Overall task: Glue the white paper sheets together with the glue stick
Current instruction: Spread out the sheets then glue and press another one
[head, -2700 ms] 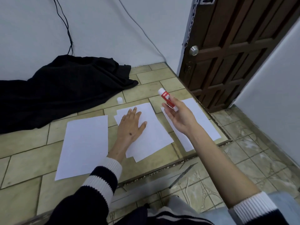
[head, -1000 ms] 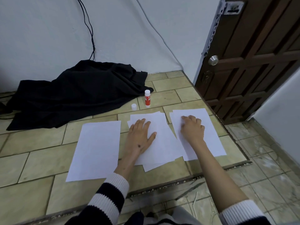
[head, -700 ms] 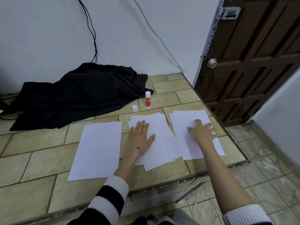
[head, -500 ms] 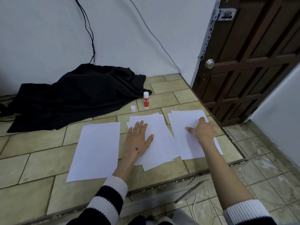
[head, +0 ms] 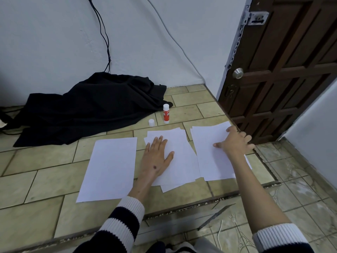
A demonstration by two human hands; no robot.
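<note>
The left hand (head: pixel 157 157) lies flat, palm down, on the middle stack of paper (head: pixel 179 159). Its fingers are straight and a little spread, the thumb out to the side; its grip is fully open and holds nothing, it only presses on the top sheet. The stack is loosely fanned, with corners of the lower sheets showing at the near and far edges.

The right hand (head: pixel 235 144) rests on the right sheet (head: pixel 209 154), near that sheet's far right edge. The thumb lies flat on the paper and points left, while the fingers reach over the far side edge and bend slightly there. Whether they have hold of the edge or only lie on it cannot be told.

The right sheet overlaps the right edge of the middle stack. A third sheet, the left sheet (head: pixel 111 168), lies alone on the tiled floor (head: pixel 36 179), just beside the left hand and touched by neither hand.

The glue stick (head: pixel 166 113) stands upright on the floor beyond the papers, uncapped, well apart from both hands. Its white cap (head: pixel 151 122) sits just beside it to the left. A black cloth (head: pixel 87 108) is heaped against the wall behind them, and a brown wooden door (head: pixel 284 61) stands to the right.
</note>
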